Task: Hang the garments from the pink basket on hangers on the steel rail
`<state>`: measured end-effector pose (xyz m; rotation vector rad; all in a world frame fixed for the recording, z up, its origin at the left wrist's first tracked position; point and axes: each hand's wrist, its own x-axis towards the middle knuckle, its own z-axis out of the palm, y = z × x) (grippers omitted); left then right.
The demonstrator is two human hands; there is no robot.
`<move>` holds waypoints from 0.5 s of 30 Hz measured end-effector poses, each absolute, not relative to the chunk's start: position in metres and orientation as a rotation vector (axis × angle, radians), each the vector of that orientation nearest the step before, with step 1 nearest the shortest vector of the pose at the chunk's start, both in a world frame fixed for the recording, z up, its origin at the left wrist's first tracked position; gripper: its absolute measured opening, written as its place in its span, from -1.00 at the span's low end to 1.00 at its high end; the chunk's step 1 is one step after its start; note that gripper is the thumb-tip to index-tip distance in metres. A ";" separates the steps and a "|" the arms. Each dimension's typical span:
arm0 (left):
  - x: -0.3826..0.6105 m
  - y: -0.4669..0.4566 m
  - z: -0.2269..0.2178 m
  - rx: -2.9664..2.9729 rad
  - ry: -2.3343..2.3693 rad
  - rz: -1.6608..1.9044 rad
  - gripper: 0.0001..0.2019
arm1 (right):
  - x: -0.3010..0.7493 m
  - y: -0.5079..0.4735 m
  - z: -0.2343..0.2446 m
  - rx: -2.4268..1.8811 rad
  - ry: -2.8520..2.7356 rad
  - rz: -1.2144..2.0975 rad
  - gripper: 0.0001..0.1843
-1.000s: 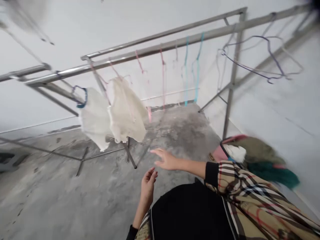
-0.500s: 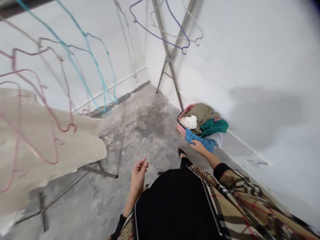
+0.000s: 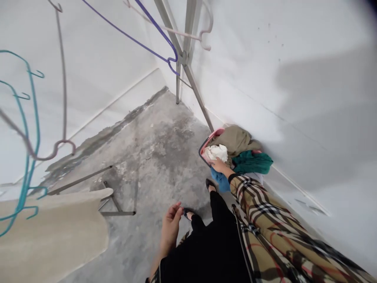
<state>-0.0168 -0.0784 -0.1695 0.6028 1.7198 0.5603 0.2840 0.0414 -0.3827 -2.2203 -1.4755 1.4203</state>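
Far to the left of both hands, teal hangers (image 3: 28, 129) dangle from an unseen rail above a hanging cream cloth (image 3: 53, 232); neither hand is near them.

Left hand (image 3: 171, 226): it hangs low at the person's side, over the bare concrete floor (image 3: 141, 157), palm turned inward, fingers loosely curled with the tips close together. It holds nothing and touches nothing. It is well apart from the laundry.

Right hand (image 3: 219, 165): the arm, in a plaid sleeve (image 3: 259, 204), is stretched forward and to the right, away from the body. The hand lies palm down on the heap of laundry in the pink basket (image 3: 210, 139), fingers resting at the near edge of the white crumpled cloth (image 3: 217, 151) and just above the blue cloth (image 3: 223, 182). Whether the fingers have closed on any cloth I cannot tell; they appear laid flat rather than clenched.

The basket stands on the floor against the wall, ahead and to the right of the body, beside the foot of the metal rack leg (image 3: 196, 94). The right hand is plainly the nearer. Beyond the hand lie an olive garment (image 3: 235, 139) and a green garment (image 3: 253, 162), the heap running along the wall.
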 end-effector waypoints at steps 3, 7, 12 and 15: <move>-0.012 -0.077 -0.179 0.558 1.769 0.540 -0.39 | 0.280 0.055 -0.398 -2.187 -1.259 1.488 -0.60; -0.006 -0.075 -0.184 0.505 1.797 0.541 -0.38 | 0.280 0.063 -0.397 -2.047 -0.932 1.526 -0.64; 0.003 -0.068 -0.182 0.501 1.762 0.594 -0.37 | 0.294 0.073 -0.349 -1.763 -0.501 1.456 -0.70; 0.009 -0.062 -0.185 0.601 1.693 0.613 -0.41 | 0.302 0.073 -0.294 -1.502 -0.342 1.430 -0.84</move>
